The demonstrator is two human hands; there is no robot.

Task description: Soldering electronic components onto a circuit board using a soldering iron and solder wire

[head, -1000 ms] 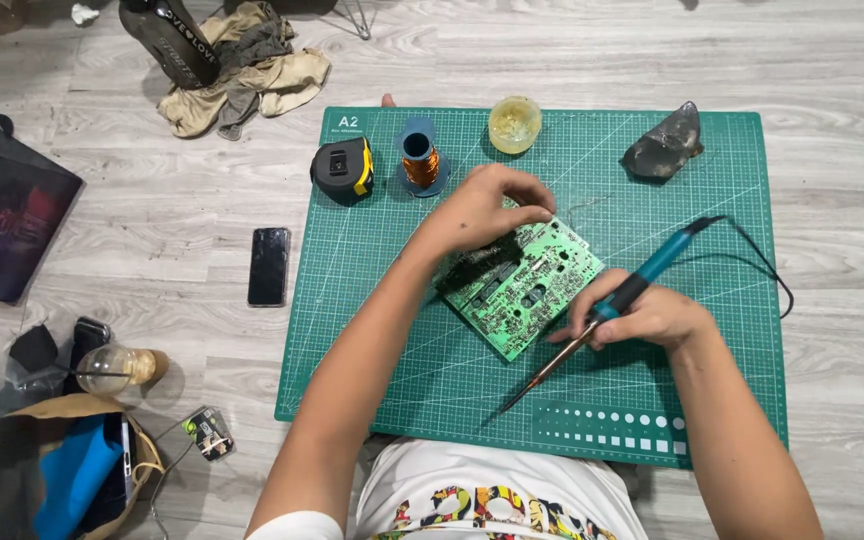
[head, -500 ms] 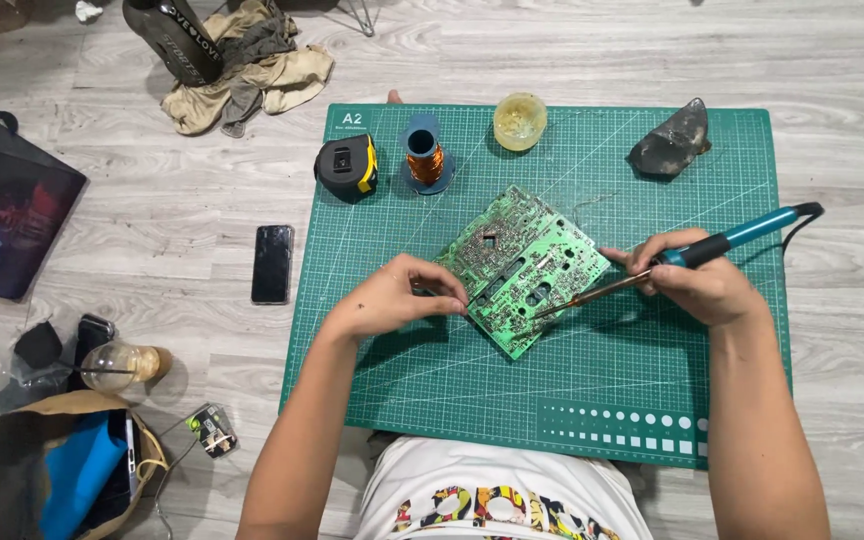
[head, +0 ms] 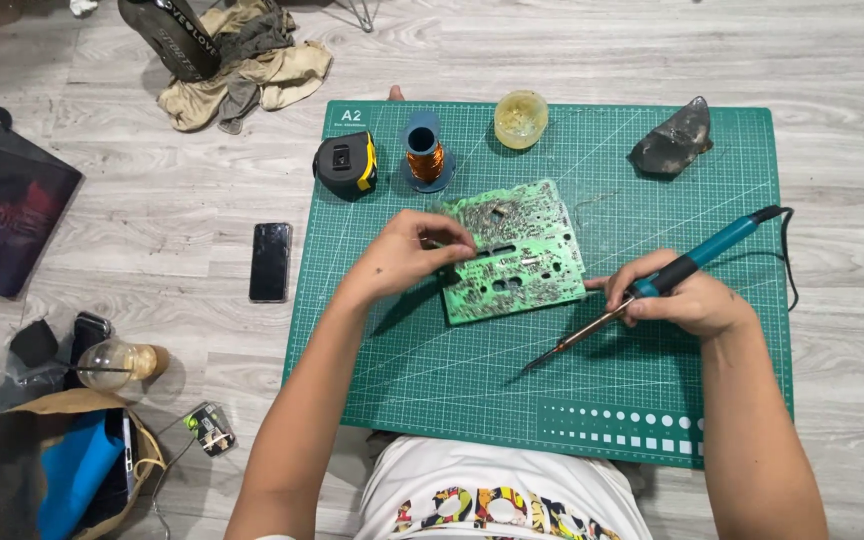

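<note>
Circuit board (head: 514, 250) lies mid-way on the green cutting mat (head: 432, 370), left hand (head: 412, 255) pinching its left edge. Right hand (head: 687, 298), right of the board, is closed around a soldering iron (head: 652, 290). Beyond the board, a small round jar (head: 521, 118) holds yellowish paste.

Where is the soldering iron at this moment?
In the head view, the soldering iron is in the right hand, right of the green circuit board, its tip pointing down-left over the cutting mat.
</note>
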